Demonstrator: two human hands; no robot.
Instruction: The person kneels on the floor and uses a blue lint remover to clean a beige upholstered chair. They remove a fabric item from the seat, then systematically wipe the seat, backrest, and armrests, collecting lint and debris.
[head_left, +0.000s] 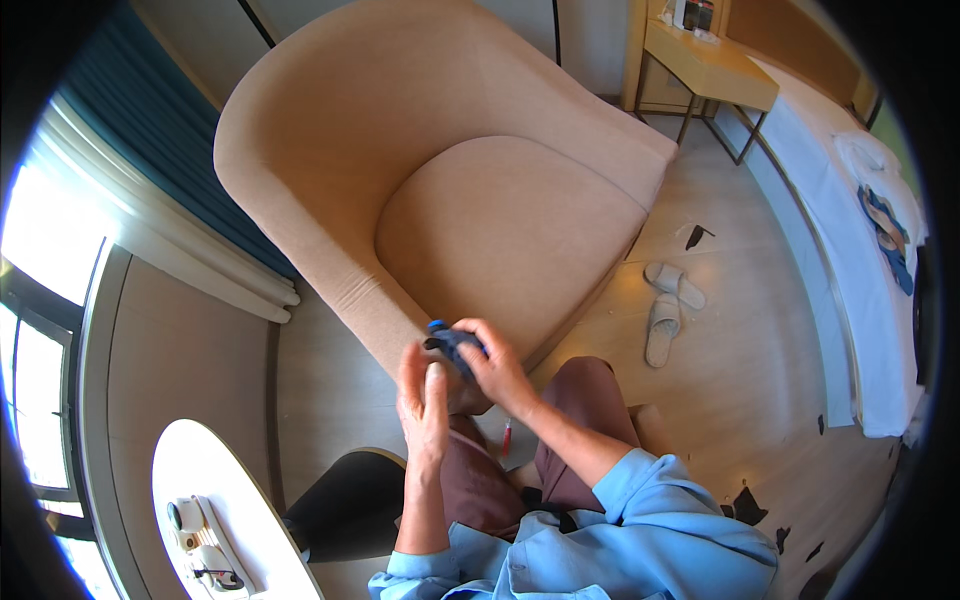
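My right hand (495, 367) is closed around a small dark blue object (457, 347) with a bright blue cap-like end; its exact kind cannot be made out. Just to the left, my left hand (424, 405) is raised with its fingers apart, near the object's lower left side, and nothing shows in it. Both hands are over the front left corner of a beige upholstered armchair (502, 217). Below them, a red-handled tool (508, 437) shows between my knees, its kind unclear.
A white oval table (247, 510) holding cups on a tray stands at lower left, beside a black seat (349, 510). Slippers (663, 330) and dark scraps (748, 506) lie on the floor at right. Beyond are a bed (840, 300) and a small wooden desk (720, 67).
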